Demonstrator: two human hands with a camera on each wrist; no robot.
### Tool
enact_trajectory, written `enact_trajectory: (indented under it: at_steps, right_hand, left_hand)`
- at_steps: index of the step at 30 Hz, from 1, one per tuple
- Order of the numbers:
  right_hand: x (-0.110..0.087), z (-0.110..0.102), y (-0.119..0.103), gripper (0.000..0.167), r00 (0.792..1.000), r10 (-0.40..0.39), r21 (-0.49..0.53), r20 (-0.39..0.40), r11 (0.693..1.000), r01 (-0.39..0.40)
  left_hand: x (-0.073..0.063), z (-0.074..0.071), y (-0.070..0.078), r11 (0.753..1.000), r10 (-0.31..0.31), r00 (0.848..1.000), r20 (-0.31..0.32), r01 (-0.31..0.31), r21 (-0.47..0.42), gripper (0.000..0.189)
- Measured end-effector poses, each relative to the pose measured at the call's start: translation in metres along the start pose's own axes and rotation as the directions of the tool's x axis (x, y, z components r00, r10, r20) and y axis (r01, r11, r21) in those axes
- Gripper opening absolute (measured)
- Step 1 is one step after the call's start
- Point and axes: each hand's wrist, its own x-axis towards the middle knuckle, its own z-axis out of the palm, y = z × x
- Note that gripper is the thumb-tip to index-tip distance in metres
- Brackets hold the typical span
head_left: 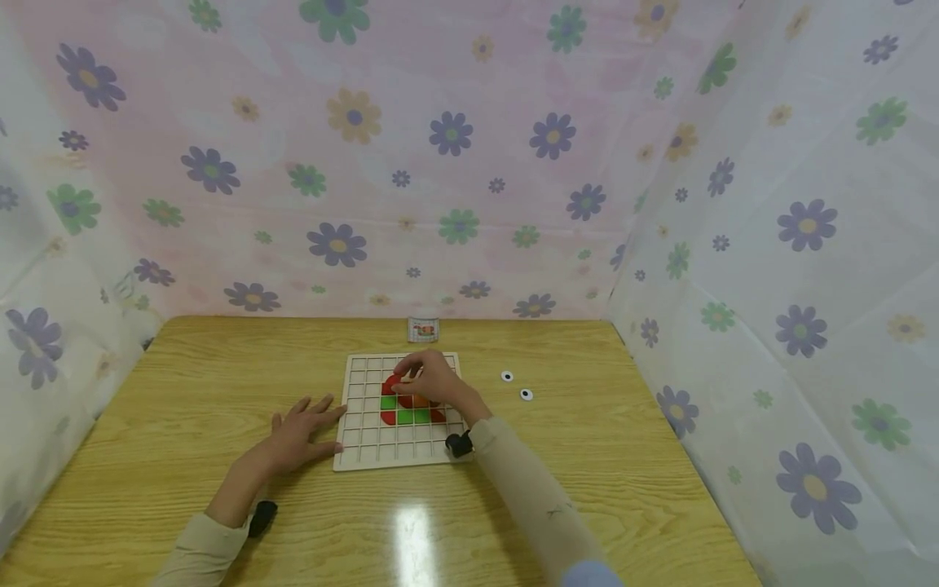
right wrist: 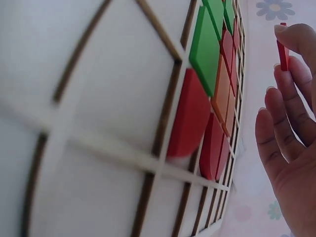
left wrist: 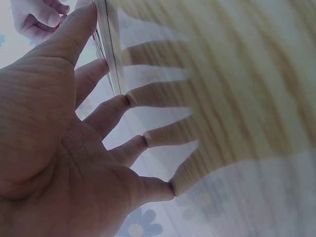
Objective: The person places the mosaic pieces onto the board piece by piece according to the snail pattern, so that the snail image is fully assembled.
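A pale wooden grid board [head_left: 359,450] lies on the table, with red, green and orange tiles set in its middle cells. Between thumb and index finger my right hand [head_left: 434,380] pinches a thin red tile [right wrist: 283,53] above the board; its other fingers extend loosely. Below it in the right wrist view sit a green tile [right wrist: 205,54], a red tile with a rounded edge [right wrist: 189,116] and an orange tile [right wrist: 222,94]. My left hand [head_left: 297,436] is spread on the table, its thumb and a finger touching the board's left edge.
Two round eye pieces, one eye piece [head_left: 507,376] behind the other eye piece [head_left: 526,395], lie right of the board. A small picture card [head_left: 423,329] is at the table's back edge. Flower-patterned sheets [head_left: 396,179] hang around the wooden table [head_left: 623,481].
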Motion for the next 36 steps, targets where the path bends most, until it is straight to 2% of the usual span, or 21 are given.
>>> enact_trajectory:
  at_steps: [10, 21, 27, 36]
  right_hand:
    - [0.009, 0.013, 0.003, 0.017, 1.0, 0.005, 0.013, -0.004, 1.0, -0.005]
    - [0.021, 0.023, -0.005, 0.021, 0.999, -0.007, -0.066, 0.049, 0.998, 0.011]
    - [0.025, 0.027, -0.007, 0.02, 0.994, -0.009, -0.117, 0.109, 0.993, 0.022]
    - [0.024, 0.03, -0.008, 0.018, 0.992, -0.004, -0.106, 0.123, 0.994, 0.017]
  left_hand:
    - [0.0, 0.001, 0.0, 1.0, 0.008, 1.0, 0.001, -0.008, 0.014, 0.069]
    - [0.002, 0.001, -0.002, 1.0, -0.003, 1.0, 0.008, 0.002, 0.007, 0.067]
    - [0.002, 0.002, -0.004, 1.0, -0.001, 1.0, 0.003, 0.001, 0.009, 0.068]
    - [0.001, 0.001, -0.001, 1.0, -0.003, 1.0, 0.005, 0.003, -0.003, 0.068]
